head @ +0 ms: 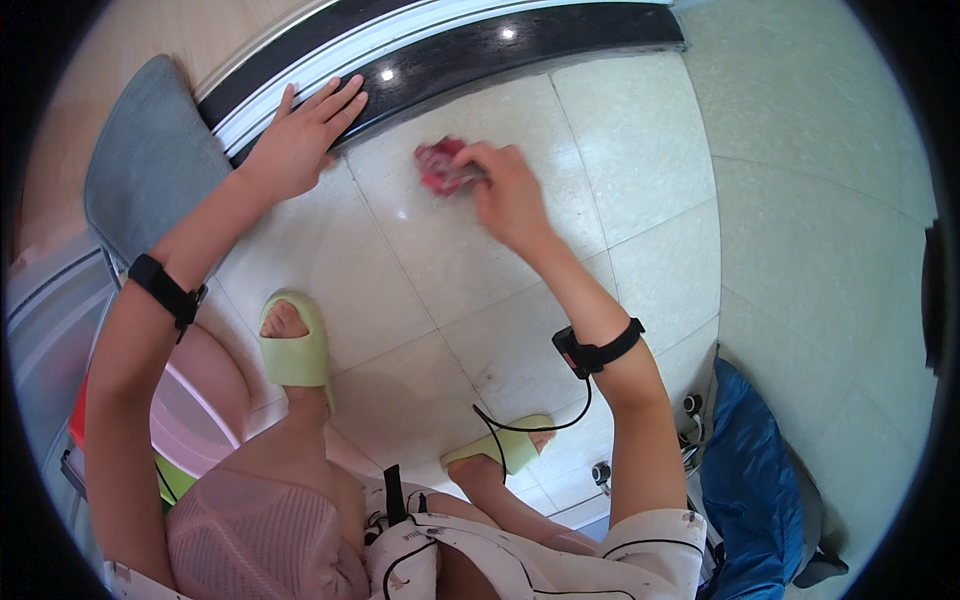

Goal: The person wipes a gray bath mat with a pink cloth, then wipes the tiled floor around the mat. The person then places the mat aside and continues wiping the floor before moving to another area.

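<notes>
My left hand (307, 131) lies with spread fingers on the black stone sill (442, 64) and the white sliding-door track (259, 124) beside it. My right hand (506, 191) grips a crumpled red and white cloth (440, 166) over the pale floor tiles (495, 112), just in front of the sill. The cloth is slightly blurred, and whether it touches the floor is hard to tell. Black straps circle both my arms; a small black device with a cable sits on the right one.
A grey chair seat or cushion (142, 165) is at the left, above a pink plastic basin (195, 412). Green slippers (296, 360) are on my feet. At the right, a blue glossy fabric (750, 480) hangs near the tiled wall (810, 225), with small caster wheels (692, 405) beside it.
</notes>
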Demonstrator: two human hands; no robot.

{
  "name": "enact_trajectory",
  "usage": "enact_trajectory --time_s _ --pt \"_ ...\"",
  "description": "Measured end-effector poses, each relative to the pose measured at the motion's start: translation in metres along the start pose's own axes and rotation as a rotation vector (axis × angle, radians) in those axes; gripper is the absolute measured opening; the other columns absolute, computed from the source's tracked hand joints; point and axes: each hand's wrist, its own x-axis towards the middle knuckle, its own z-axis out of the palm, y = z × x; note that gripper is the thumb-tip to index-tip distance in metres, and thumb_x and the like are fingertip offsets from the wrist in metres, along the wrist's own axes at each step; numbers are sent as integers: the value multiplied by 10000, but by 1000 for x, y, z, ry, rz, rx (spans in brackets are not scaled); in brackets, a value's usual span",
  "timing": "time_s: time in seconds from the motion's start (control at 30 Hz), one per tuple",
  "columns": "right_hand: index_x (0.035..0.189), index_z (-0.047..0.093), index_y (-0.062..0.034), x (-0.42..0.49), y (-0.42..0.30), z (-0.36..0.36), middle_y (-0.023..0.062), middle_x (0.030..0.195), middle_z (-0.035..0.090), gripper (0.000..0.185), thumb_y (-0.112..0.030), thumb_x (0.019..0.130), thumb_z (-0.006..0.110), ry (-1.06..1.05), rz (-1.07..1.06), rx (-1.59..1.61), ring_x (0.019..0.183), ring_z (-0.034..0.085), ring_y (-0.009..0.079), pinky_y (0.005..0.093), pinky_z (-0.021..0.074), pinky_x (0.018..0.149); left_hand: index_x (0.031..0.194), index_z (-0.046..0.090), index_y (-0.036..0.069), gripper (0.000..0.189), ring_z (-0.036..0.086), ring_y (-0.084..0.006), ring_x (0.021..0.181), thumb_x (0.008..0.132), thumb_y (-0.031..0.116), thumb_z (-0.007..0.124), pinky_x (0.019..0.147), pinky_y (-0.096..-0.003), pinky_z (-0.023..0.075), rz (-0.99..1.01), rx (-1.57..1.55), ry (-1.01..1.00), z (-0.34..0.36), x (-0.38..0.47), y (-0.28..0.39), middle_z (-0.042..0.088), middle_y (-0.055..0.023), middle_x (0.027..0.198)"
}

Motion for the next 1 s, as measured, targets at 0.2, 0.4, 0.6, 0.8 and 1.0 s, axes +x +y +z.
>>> enact_trajectory --time_s 0.2,0.4,0.6,0.8,1.0 --pt "1077 638 -98 46 31 -27 119 1092 698 346 45 765 601 628 386 -221 991 612 349 450 460 872 1117 724 13 272 628 -301 1163 847 32 700 1046 -444 489 70 -235 171 0 -12 -10 685 -101 1213" --pt "1039 611 -131 37 -31 87 89 1121 674 278 39 828 551 527 125 -286 950 575 355 458 442 860 713 558 8 291 617 -340 709 810 138 800 634 -425 488 -39 -398 320 -15 -12 -10 607 -131 766" --pt "920 652 -196 -4 -70 71 2 940 722 319 64 737 665 -196 -93 -172 867 600 299 413 506 741 747 585 5 320 599 -342 693 896 226 763 633 -416 484 -12 -414 322 -14 -28 -19 599 -146 758" --pt "889 692 -174 41 -74 83 -14 920 725 321 102 742 620 -60 -310 18 888 612 279 387 527 799 804 625 -25 270 643 -292 699 928 185 739 672 -380 525 -157 -521 365 -16 -35 -37 633 -155 769" --pt "815 655 -187 43 -62 104 -48 879 714 205 -1 732 680 -150 -442 -76 911 610 242 397 467 859 864 641 -30 212 677 -268 733 933 150 730 694 -359 540 -84 -516 317 -20 -34 -35 664 -167 819"
